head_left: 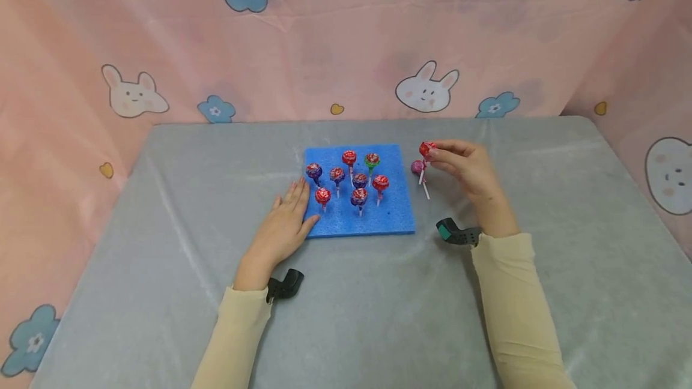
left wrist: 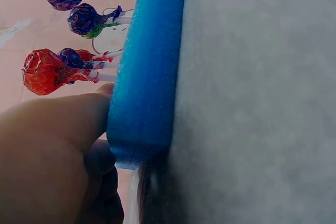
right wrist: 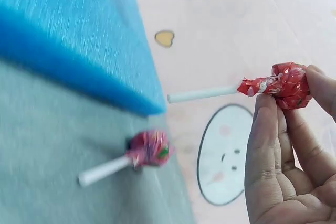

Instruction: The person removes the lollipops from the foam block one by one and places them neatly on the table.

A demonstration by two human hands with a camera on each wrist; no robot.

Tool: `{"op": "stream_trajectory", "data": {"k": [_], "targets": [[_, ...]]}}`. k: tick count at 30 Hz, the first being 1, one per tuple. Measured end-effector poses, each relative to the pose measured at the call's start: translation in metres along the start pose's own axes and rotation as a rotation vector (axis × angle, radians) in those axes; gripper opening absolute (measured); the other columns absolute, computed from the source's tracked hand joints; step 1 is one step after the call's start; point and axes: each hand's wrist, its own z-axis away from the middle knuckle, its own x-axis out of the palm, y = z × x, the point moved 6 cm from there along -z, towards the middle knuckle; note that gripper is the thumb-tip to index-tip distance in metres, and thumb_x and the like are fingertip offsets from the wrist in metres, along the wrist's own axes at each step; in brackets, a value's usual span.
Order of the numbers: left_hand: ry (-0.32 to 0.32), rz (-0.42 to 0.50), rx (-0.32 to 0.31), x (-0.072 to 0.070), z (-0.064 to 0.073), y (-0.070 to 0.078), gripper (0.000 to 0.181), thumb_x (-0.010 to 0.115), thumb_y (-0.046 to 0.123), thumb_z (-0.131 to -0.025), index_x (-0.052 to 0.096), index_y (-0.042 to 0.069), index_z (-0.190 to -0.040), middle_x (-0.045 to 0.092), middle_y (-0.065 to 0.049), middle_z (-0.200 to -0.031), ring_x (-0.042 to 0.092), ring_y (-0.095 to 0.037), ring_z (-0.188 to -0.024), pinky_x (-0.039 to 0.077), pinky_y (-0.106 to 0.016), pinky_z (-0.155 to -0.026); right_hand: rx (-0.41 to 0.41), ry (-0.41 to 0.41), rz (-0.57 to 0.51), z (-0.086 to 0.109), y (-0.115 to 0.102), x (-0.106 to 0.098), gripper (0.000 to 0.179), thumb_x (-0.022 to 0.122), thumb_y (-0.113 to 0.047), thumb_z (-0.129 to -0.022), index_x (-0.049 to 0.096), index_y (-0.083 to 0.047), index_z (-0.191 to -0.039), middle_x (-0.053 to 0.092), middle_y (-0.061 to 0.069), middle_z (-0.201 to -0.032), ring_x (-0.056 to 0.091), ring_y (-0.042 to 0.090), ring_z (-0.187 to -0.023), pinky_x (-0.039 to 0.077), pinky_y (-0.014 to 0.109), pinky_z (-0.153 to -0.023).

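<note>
Grey desk (head_left: 378, 305) bears a foam board (head_left: 397, 215); left hand (head_left: 283, 221) lies outstretched at its left edge, likely steadying it; right of it, right hand (head_left: 467, 167) pinches a red lollipop (right wrist: 292, 85) by its head, stick (right wrist: 202, 95) free.

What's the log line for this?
left hand: touches blue rectangular foam board; right hand: pinches round red lollipop; round pink lollipop: on grey table

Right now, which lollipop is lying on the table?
The pink lollipop, to the right of the blue foam board in the head view; the other lollipops stand upright in the board, except the red lollipop the right hand holds.
</note>
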Motion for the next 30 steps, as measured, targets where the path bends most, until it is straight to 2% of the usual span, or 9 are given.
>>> {"op": "stream_trajectory", "data": {"k": [4,11,21,25,30], "targets": [[-0.003,0.004,-0.002,-0.001,-0.001,0.000,0.066,0.037,0.038,-0.101,0.010,0.003,-0.150,0.005,-0.010,-0.157,0.004,-0.024,-0.144,0.009,-0.046,-0.114,0.034,-0.018,0.044,-0.002,0.002,-0.011,0.011,0.067,-0.003,-0.087,0.074,-0.012,-0.088,0.069,0.000,-0.088,0.065,0.011,-0.078,0.052,0.019,-0.075],[-0.018,-0.010,-0.002,0.000,-0.002,0.001,0.066,0.037,0.038,-0.102,0.010,0.003,-0.150,0.005,-0.010,-0.157,0.004,-0.024,-0.144,0.009,-0.046,-0.114,0.120,0.045,0.262,-0.002,0.005,-0.033,0.004,0.073,-0.018,-0.084,0.075,-0.021,-0.086,0.068,-0.006,-0.087,0.064,0.009,-0.079,0.052,0.017,-0.073],[-0.020,-0.004,-0.013,0.002,-0.001,0.000,0.065,0.036,0.038,-0.102,0.009,0.003,-0.150,0.004,-0.009,-0.157,0.003,-0.024,-0.143,0.007,-0.045,-0.114,0.200,0.013,0.341,-0.004,0.010,-0.041,0.005,0.071,-0.020,-0.086,0.074,-0.023,-0.085,0.068,-0.009,-0.085,0.066,0.008,-0.078,0.052,0.020,-0.076],[-0.012,-0.005,-0.009,0.002,-0.002,0.000,0.065,0.037,0.037,-0.102,0.010,0.003,-0.150,0.005,-0.010,-0.157,0.004,-0.024,-0.144,0.007,-0.046,-0.114,0.221,-0.010,0.333,-0.006,0.013,-0.041,0.006,0.071,-0.022,-0.086,0.074,-0.019,-0.090,0.069,-0.008,-0.087,0.067,0.008,-0.080,0.053,0.021,-0.076],[-0.005,-0.006,-0.002,0.001,-0.002,-0.001,0.065,0.037,0.037,-0.102,0.010,0.002,-0.150,0.005,-0.011,-0.157,0.003,-0.024,-0.144,0.007,-0.046,-0.114,0.276,-0.066,0.188,-0.009,0.018,-0.037,0.006,0.067,-0.015,-0.088,0.073,-0.016,-0.088,0.070,-0.005,-0.088,0.067,0.009,-0.081,0.053,0.023,-0.077]]}}
